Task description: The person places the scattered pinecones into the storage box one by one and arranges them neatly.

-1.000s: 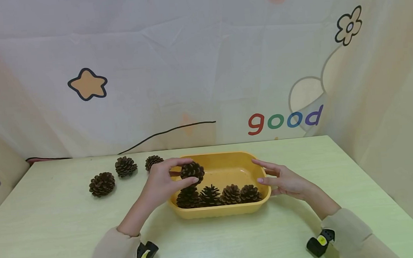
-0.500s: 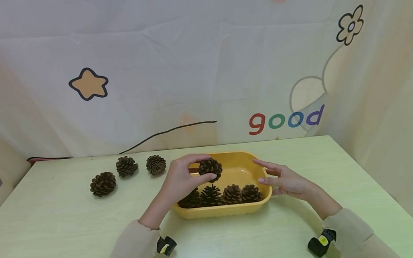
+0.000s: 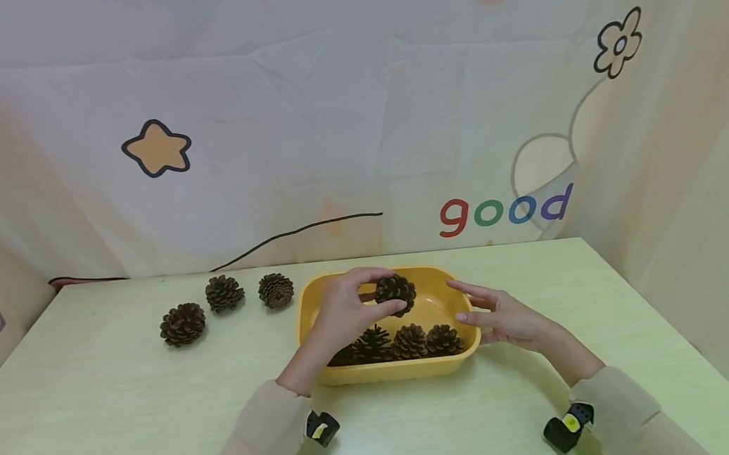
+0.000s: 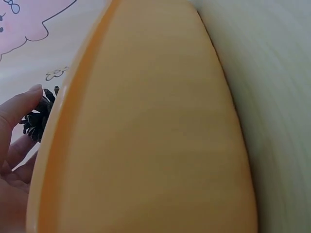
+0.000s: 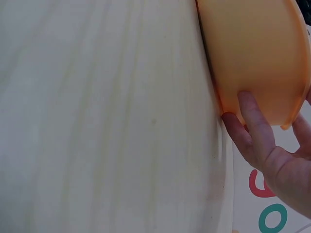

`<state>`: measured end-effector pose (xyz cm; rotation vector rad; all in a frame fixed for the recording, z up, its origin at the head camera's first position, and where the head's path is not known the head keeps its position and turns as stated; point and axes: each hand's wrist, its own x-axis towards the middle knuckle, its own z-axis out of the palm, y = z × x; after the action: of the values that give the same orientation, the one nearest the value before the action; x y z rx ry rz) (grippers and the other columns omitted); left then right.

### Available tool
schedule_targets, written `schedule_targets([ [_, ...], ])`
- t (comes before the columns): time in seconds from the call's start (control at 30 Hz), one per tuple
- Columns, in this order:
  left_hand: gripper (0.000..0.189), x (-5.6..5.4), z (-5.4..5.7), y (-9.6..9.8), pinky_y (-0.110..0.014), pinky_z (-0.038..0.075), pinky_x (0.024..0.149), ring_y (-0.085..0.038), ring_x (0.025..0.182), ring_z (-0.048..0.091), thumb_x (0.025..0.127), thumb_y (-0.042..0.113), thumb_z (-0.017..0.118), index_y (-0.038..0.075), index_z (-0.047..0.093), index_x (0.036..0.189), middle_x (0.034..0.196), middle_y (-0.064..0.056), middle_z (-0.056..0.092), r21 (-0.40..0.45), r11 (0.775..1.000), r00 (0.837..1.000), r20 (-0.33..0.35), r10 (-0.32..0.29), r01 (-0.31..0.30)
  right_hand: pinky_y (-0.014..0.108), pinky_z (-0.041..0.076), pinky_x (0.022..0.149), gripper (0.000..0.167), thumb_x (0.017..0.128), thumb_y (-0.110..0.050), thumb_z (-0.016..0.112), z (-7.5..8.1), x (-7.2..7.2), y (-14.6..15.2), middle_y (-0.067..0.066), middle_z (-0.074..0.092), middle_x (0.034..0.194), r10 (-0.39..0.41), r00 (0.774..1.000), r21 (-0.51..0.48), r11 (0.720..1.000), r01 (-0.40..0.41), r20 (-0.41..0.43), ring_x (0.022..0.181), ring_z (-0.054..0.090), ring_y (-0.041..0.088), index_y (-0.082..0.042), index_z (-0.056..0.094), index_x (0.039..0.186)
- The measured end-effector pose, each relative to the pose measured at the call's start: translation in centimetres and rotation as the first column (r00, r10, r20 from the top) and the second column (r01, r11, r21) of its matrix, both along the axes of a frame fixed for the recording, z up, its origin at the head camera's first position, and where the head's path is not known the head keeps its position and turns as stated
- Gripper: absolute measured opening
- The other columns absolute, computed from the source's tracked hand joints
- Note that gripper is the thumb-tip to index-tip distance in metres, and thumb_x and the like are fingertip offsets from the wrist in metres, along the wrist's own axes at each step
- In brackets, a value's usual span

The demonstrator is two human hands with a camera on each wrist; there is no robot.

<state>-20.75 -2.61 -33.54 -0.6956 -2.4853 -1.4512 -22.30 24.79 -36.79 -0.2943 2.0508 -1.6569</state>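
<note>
left hand (image 3: 347,307): fingers pinch pinecone (image 3: 396,294) over yellow tray (image 3: 393,371), partly hiding leftmost of pinecone row (image 3: 409,343) at near wall | right hand (image 3: 513,321): fingers nearly straight on tray's right end | three loose pinecones (image 3: 224,294) toward counter's (image 3: 123,413) back-left corner | right wrist view: finger contact on outer wall, hidden in head view

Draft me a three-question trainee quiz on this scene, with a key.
1. Which hand holds a pine cone?
2. True or false: the right hand touches the yellow tray.
3. How many pine cones lie on the table outside the tray?

Key:
1. The left hand.
2. True; its fingers rest against the tray's side.
3. Three.
</note>
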Motion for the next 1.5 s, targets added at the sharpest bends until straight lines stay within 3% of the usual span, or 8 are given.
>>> schedule_targets([
  [0.3, 0.042, -0.6, -0.4, 2.3, -0.042, 0.046, 0.091, -0.022, 0.114, 0.052, 0.075, 0.024, 0.075, 0.011, 0.064, 0.113, 0.117, -0.005, 0.061, -0.003, 1.000, 0.999, 0.026, -0.019, 0.019, 0.048, 0.050, 0.082, 0.073, 0.087, -0.022, 0.062, 0.0, 0.0, 0.1, 0.028, 0.008, 0.147, -0.014, 1.000, 0.008, 1.000, 0.014, 0.008, 0.121, 0.040, 0.044, -0.014, 0.020, 0.146],
  [0.63, 0.042, -1.1, -1.1, 4.4, -0.031, 0.051, 0.080, -0.020, 0.107, 0.055, 0.078, 0.025, 0.073, 0.010, 0.063, 0.115, 0.118, -0.006, 0.060, -0.048, 0.999, 0.999, 0.052, -0.002, 0.004, 0.048, 0.050, 0.082, 0.073, 0.087, -0.022, 0.062, 0.1, -0.1, 0.1, 0.028, 0.010, 0.146, 0.001, 1.000, -0.008, 1.000, -0.001, 0.018, 0.116, 0.046, 0.041, -0.016, 0.019, 0.146],
  [0.8, 0.040, -1.1, -1.3, 5.3, -0.029, 0.050, 0.079, -0.018, 0.098, 0.058, 0.078, 0.024, 0.073, 0.008, 0.064, 0.114, 0.112, -0.006, 0.063, -0.072, 0.997, 0.999, 0.047, 0.026, -0.023, 0.048, 0.049, 0.083, 0.072, 0.089, -0.022, 0.060, 0.1, -0.1, 0.2, 0.030, 0.009, 0.146, 0.021, 1.000, -0.021, 1.000, -0.021, 0.012, 0.113, 0.050, 0.036, -0.015, 0.017, 0.146],
  [0.9, 0.039, -1.1, -1.4, 5.7, -0.032, 0.049, 0.083, -0.019, 0.100, 0.058, 0.078, 0.024, 0.073, 0.008, 0.064, 0.113, 0.111, -0.006, 0.064, -0.089, 0.995, 0.998, 0.047, 0.049, -0.044, 0.047, 0.050, 0.083, 0.072, 0.088, -0.022, 0.060, 0.2, -0.1, 0.3, 0.030, 0.010, 0.145, 0.019, 1.000, -0.022, 1.000, -0.019, 0.014, 0.112, 0.050, 0.035, -0.016, 0.018, 0.146],
  [1.17, 0.038, -0.9, -1.2, 6.9, -0.036, 0.048, 0.088, -0.022, 0.104, 0.057, 0.079, 0.024, 0.072, 0.008, 0.065, 0.112, 0.111, -0.006, 0.063, -0.195, 0.975, 0.992, 0.044, 0.117, -0.107, 0.048, 0.049, 0.083, 0.072, 0.088, -0.021, 0.061, 0.1, 0.0, 0.3, 0.030, 0.010, 0.145, 0.021, 1.000, -0.032, 0.999, -0.020, 0.019, 0.113, 0.050, 0.035, -0.016, 0.018, 0.146],
  [1.5, 0.036, -0.7, -1.7, 8.4, -0.032, 0.051, 0.083, -0.022, 0.099, 0.060, 0.077, 0.021, 0.073, 0.004, 0.065, 0.109, 0.106, -0.006, 0.066, -0.258, 0.957, 0.988, 0.031, 0.149, -0.136, 0.048, 0.049, 0.083, 0.072, 0.088, -0.022, 0.061, 0.1, -0.1, 0.3, 0.029, 0.009, 0.146, 0.025, 0.999, -0.027, 0.999, -0.024, 0.021, 0.111, 0.051, 0.033, -0.016, 0.018, 0.146],
])
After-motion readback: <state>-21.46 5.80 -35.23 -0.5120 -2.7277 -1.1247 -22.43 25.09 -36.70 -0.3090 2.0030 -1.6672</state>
